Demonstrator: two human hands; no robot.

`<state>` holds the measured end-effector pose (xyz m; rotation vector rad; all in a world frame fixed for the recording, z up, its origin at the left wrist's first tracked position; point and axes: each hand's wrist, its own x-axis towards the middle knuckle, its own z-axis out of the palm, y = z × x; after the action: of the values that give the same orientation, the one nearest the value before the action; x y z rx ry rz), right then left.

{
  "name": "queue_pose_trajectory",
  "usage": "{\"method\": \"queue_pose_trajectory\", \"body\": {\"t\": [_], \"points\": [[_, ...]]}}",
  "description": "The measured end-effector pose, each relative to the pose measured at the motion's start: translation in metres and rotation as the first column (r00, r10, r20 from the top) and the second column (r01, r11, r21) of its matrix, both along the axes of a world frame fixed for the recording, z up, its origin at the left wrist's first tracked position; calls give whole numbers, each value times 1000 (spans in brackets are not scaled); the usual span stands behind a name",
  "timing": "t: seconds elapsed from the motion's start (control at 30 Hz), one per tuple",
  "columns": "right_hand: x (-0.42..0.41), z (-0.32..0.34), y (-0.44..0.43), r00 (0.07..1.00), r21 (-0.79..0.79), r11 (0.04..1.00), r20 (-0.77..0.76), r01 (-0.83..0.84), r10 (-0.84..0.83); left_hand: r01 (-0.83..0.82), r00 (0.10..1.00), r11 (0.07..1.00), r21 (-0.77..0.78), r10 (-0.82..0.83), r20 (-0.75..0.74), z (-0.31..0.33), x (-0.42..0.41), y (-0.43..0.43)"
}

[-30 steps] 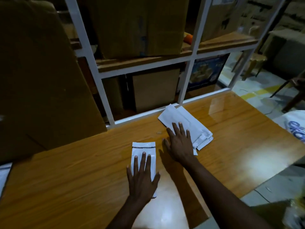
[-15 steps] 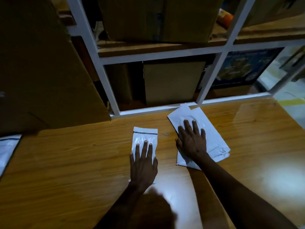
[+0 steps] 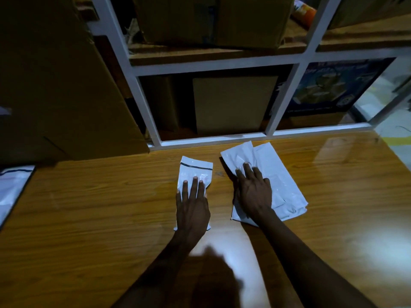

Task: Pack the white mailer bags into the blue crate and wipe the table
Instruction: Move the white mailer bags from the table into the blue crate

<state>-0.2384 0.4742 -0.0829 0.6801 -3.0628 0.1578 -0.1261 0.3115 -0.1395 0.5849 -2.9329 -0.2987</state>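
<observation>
I see left grip (image 3: 193, 207) flat, fingers straight, pressing single mailer (image 3: 195, 168) to bench (image 3: 89, 207) — right grip (image 3: 254, 192) flat on mailer stack (image 3: 280, 181), nothing clasped.

On the bench (image 3: 89, 218), near its middle, a single mailer bag (image 3: 195, 172), flat under the left grip (image 3: 193, 207). Just to the right, apart from it, a stack of mailer bags (image 3: 278, 174), lying askew under the right grip (image 3: 254, 192), far corner near the bench's back edge. Behind the bench, a shelf rack (image 3: 222, 63): one carton (image 3: 231, 103) in the lower compartment, a further box (image 3: 329, 85) in the compartment to its right, another carton (image 3: 211, 18) on the shelf above. Left of the rack, a large carton (image 3: 55, 85). Past the bench's left end, one more bag (image 3: 11, 192).
</observation>
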Motion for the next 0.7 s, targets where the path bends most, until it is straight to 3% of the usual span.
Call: {"method": "queue_pose_trajectory", "body": {"t": [0.17,0.4,0.7], "points": [[29,19,-22,1000,-114,993,30,-2,5,-9,999,999,-31,8,-52,17,8,-2],[66,61,-91,995,-250,964,-65,-90,76,-91,980,994,-59,79,-184,69,27,-45],[136,132,-217,954,-378,877,-158,-297,255,-327,893,942,-78,281,-352,158,111,-158]]}}
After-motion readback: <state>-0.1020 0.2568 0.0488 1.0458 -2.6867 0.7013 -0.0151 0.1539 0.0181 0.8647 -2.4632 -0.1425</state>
